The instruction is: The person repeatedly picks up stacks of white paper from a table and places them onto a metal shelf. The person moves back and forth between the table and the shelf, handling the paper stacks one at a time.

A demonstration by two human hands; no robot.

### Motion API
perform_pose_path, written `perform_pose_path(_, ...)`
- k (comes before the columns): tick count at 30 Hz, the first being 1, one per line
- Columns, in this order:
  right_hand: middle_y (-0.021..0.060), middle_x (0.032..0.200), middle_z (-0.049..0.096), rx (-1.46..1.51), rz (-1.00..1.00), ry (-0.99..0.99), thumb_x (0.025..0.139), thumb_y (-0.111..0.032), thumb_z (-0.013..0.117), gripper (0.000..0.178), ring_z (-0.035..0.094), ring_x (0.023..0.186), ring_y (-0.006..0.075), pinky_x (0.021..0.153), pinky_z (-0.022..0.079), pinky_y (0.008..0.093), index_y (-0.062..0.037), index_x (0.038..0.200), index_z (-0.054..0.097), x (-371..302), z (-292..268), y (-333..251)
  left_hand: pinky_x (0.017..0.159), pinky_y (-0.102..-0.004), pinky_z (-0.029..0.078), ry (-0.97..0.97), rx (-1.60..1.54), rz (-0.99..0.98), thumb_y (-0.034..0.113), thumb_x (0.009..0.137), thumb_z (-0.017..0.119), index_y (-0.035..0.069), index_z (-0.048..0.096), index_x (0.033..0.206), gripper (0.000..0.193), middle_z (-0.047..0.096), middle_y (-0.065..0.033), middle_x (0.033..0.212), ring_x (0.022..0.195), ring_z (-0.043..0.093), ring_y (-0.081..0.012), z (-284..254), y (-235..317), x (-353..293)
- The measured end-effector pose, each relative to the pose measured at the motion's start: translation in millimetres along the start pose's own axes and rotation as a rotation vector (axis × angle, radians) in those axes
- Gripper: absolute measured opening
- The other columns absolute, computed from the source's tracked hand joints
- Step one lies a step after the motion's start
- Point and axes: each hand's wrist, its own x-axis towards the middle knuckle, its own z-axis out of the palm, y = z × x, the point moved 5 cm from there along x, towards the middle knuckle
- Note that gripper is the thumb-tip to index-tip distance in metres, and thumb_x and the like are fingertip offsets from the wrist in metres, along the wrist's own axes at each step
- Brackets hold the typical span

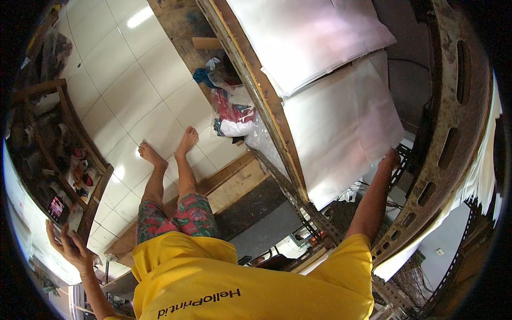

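My right hand is at the near right corner of a large white paper sheet, its fingers closed on the sheet's edge and partly hidden. The sheet lies on a wood-edged shelf and looks slightly creased. Just beyond it is a stack of similar white sheets. Far out to the left, my left hand hangs in the air with its fingers spread, holding nothing. It is nearest to a whitish flat surface and the corner of a dark wooden rack.
A perforated metal beam curves along the right, with more white paper behind it. Plastic bags and cloth lie below the shelf's wooden edge. White floor tiles spread around my bare feet. Bundled wires hang near my right forearm.
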Motion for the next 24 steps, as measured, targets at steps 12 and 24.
perform_pose_path(12,0.0059,0.1,0.067,-0.458,-0.085,0.009,0.094,-0.024,0.062,0.016,0.064,0.084,0.019,0.064,0.054,0.0338,-0.011,0.1,0.07,11,6,-4,0.108,-0.0453,0.039,-0.022,0.035,0.007,0.001,0.096,0.05,-0.006,0.058,0.12,0.026,0.033,-0.0225,0.15,0.139,0.036,-0.0384,3,0,-1)
perform_pose_path(24,0.0083,0.111,0.071,-0.738,-0.084,-0.018,0.097,-0.023,0.059,0.02,0.07,0.097,0.0217,0.072,0.059,0.0343,-0.0109,0.104,0.073,23,8,-9,0.109,-0.0435,0.038,-0.014,0.054,0.033,0.001,0.097,0.049,-0.008,0.059,0.119,0.026,0.033,-0.0217,0.151,0.139,0.036,-0.0375,0,2,1)
